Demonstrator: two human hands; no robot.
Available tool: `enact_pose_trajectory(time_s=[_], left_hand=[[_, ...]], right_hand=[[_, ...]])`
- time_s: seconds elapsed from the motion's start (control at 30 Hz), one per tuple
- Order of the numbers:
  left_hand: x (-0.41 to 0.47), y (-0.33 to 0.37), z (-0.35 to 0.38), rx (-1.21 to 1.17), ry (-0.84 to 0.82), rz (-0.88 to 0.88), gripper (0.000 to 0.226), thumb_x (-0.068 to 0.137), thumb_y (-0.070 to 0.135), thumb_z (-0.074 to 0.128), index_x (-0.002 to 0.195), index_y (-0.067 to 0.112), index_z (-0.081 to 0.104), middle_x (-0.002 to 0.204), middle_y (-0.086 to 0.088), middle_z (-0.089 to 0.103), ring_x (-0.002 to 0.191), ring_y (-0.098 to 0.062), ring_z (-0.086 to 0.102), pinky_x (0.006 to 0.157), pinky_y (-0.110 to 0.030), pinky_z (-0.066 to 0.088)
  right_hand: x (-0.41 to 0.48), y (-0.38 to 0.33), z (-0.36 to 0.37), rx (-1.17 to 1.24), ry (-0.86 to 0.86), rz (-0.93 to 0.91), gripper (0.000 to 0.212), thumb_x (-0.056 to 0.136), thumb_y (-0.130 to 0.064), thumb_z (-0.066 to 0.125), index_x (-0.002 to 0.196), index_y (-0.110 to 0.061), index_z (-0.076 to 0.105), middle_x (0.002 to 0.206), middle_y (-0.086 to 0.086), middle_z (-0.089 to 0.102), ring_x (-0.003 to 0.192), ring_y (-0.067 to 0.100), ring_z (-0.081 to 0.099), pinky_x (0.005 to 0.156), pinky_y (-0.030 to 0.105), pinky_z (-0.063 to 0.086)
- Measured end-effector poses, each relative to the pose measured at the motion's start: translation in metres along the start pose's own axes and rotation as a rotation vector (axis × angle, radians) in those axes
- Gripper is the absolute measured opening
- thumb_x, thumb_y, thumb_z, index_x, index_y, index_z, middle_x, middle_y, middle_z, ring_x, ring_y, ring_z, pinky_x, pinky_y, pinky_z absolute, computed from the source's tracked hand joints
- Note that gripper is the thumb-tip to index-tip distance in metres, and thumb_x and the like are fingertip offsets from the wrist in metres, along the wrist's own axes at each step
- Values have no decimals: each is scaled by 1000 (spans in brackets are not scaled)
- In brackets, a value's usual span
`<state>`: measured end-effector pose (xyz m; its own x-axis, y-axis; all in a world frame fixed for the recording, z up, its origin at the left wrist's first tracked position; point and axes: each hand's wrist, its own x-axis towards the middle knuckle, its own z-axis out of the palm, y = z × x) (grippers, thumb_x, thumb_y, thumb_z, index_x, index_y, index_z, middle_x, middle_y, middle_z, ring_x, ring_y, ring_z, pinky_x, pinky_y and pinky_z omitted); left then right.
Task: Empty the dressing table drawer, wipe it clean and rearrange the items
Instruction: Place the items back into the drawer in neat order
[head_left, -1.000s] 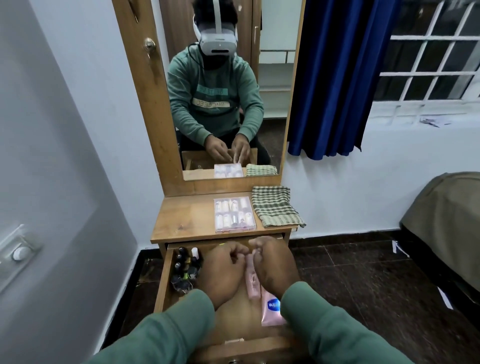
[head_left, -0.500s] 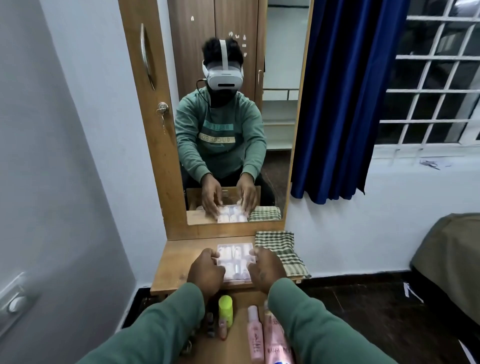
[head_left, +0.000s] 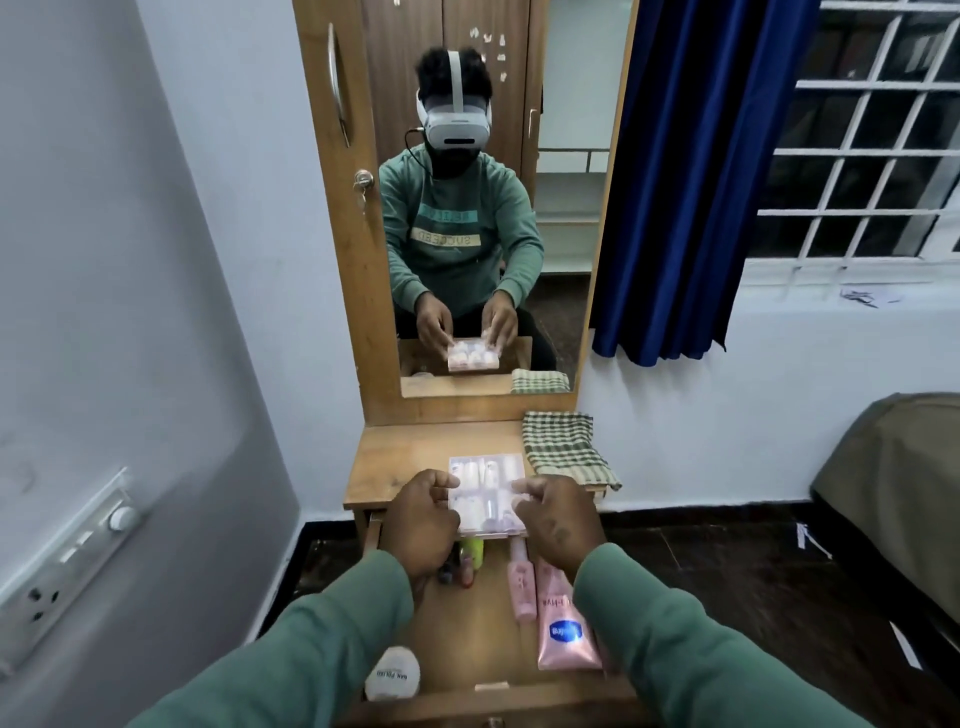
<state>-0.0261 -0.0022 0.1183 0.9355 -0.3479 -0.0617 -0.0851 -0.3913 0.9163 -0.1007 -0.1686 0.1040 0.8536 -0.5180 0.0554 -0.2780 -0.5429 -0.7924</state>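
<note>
A clear plastic case of small white and pink items (head_left: 487, 493) is held over the front edge of the dressing table top (head_left: 400, 462). My left hand (head_left: 421, 519) grips its left side and my right hand (head_left: 558, 517) grips its right side. Below, the open wooden drawer (head_left: 467, 639) holds a slim pink tube (head_left: 522, 584), a bigger pink tube with a blue label (head_left: 563, 631), a round white jar (head_left: 392, 673) and a yellow-green bottle (head_left: 474, 552) with small dark items beside it, partly hidden by my left hand.
A folded green checked cloth (head_left: 563, 449) lies on the right of the table top. The mirror (head_left: 483, 208) reflects a person in a green sweatshirt. A switch panel (head_left: 67, 561) is on the left wall, a blue curtain (head_left: 680, 182) and a bed (head_left: 893, 493) at the right.
My hands left the tubes in the drawer, reached up to the clear case on the table top, took hold of it and drew it toward the drawer. The view tilted upward.
</note>
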Motion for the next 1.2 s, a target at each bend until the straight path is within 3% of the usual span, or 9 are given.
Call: enact_pose_trajectory(time_s=[0.1,0.3,0.4,0.47,0.57,0.7,1.0,1.1,1.2], left_hand=[[-30,-8,-8,-26,-55,5,39,91,-20,44,113,7,63,107,-14,63,44,-9,62,38,-22,46],[-64,-41,-17,57,-38,-1,38,85,-11,57,99,22,71,93,-8,71,84,-23,66,80,-43,58],[-75,-51,-16,64,-61,-24,38,85,-10,57,97,23,72,86,-2,69,81,-20,66,81,-47,60],[-79,-59,-15,78,-80,-47,38,85,-9,58,95,24,73,89,-5,72,86,-25,70,81,-51,62],[-83,-68,-12,123,-120,-83,36,87,-7,59,95,26,72,88,-7,72,87,-27,70,81,-47,61],[-82,-74,-9,157,-154,-128,32,84,-3,58,93,25,70,92,-6,72,81,-24,68,70,-36,56],[-52,-79,-1,308,-345,-233,18,84,4,75,96,17,71,94,-5,69,78,-20,66,72,-35,57],[-45,-81,1,344,-368,-236,19,82,7,76,96,19,72,98,-4,69,88,-21,67,77,-35,58],[-42,-84,5,405,-386,-210,17,84,12,77,97,20,71,103,-1,66,94,-20,65,78,-33,56]], right_hand=[[-28,0,-2,11,-25,-11,38,92,-22,65,128,-13,71,130,2,71,116,13,66,104,31,49],[-72,10,8,67,-69,-5,35,89,-27,67,123,-18,75,127,1,66,98,9,69,90,29,58],[-84,19,13,42,-117,26,38,88,-30,69,124,-17,73,129,0,65,108,11,67,92,24,56],[-92,24,15,-29,-157,56,37,90,-32,67,124,-20,74,127,-4,69,108,13,65,97,30,53],[-98,30,17,-72,-212,130,33,90,-35,65,119,-23,76,121,-4,71,107,16,63,98,36,51],[-95,35,23,-57,-266,174,12,88,-30,69,93,-24,79,102,-11,73,98,10,65,98,38,53],[-70,33,29,-103,-407,225,14,93,-22,67,101,-12,73,101,0,72,88,8,61,67,19,44],[-65,34,34,-116,-440,235,17,94,-20,65,108,-10,70,106,3,70,87,8,59,71,21,46],[-62,37,39,-120,-464,261,16,93,-19,66,108,-12,68,105,3,69,94,13,61,86,31,52]])
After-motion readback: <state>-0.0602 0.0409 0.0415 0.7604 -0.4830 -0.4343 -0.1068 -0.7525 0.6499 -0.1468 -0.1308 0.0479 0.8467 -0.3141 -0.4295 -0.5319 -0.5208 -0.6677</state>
